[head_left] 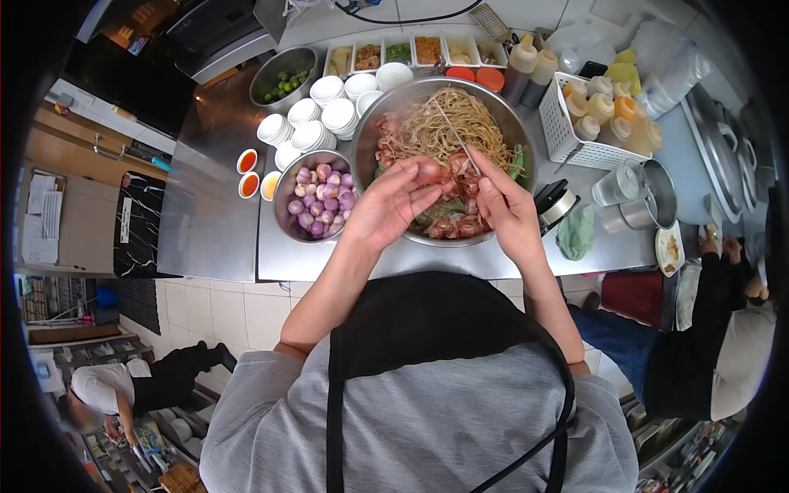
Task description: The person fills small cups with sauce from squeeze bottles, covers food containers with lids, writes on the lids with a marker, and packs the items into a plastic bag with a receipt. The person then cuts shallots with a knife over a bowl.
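Observation:
My left hand holds a reddish-brown shallot between thumb and fingertips, above a large metal bowl. My right hand grips a knife, its thin blade pointing up and away over the bowl; the handle is mostly hidden by my fingers. Inside the bowl lie a heap of tan noodle-like strands, reddish shallots or skins and some green bits. Left of it, a smaller metal bowl contains several peeled purple shallots.
Stacked white dishes, a bowl of limes and small sauce cups stand left. Condiment trays line the back. Right are a bottle basket, a green cloth and pots. Other people are at both sides.

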{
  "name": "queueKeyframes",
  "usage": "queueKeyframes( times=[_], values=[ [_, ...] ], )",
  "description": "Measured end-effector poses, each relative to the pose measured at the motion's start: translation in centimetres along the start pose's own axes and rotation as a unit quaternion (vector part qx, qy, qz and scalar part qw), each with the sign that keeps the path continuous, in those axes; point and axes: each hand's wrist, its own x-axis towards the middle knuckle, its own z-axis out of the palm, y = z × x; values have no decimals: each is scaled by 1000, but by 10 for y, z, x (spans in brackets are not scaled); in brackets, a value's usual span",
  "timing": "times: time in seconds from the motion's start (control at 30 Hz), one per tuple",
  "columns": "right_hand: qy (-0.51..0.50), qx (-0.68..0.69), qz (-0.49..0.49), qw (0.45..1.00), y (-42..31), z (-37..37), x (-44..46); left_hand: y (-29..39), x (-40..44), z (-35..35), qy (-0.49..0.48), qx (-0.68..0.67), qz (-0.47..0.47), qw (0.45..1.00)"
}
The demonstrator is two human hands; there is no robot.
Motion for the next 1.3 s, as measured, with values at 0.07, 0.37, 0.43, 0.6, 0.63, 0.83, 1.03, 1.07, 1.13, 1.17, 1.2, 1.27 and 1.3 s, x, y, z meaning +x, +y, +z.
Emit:
queueKeyframes(
  times=[0.07, 0.37, 0.43, 0.6, 0.63, 0.83, 1.03, 1.07, 1.13, 1.17, 1.2, 1.27, 1.3],
  values=[
    [-2, -4, -5, 1000, -2, 0, 0, -4, 4, -10, 9, 22, 13, 1000],
    [69, -60, -14, 996, 18, -19, 19, 0, 4, -19, 11, 67, 13, 998],
    [72, -134, -9, 988, 28, -22, 23, 1, 3, -17, 5, 71, 18, 997],
    [45, -118, -50, 991, 17, -12, 12, 8, -1, -4, 14, 63, 15, 998],
    [36, -126, -54, 990, 13, -9, 9, 9, -2, -2, 14, 63, 15, 998],
    [-108, -7, -15, 994, -2, 11, -7, 3, -2, -6, 0, 39, 37, 999],
    [-117, 22, -16, 993, 1, 14, -9, 0, -2, -10, -35, 75, 69, 994],
    [-119, 33, -10, 992, 0, 14, -9, -3, -1, -8, -14, 86, 86, 992],
    [-140, 61, 10, 988, -2, 14, -10, -5, -3, -4, 8, 96, 103, 990],
    [-148, 70, 18, 986, -4, 12, -11, -3, -4, 1, 16, 97, 86, 991],
    [-156, 79, 25, 984, -6, 11, -11, -2, -6, 5, 24, 98, 69, 993],
    [-136, 77, 26, 987, -8, 10, -9, -1, -9, 8, 28, 123, 74, 989],
    [-130, 77, 27, 988, -7, 10, -8, -1, -10, 9, 31, 147, 80, 985]
  ],
)
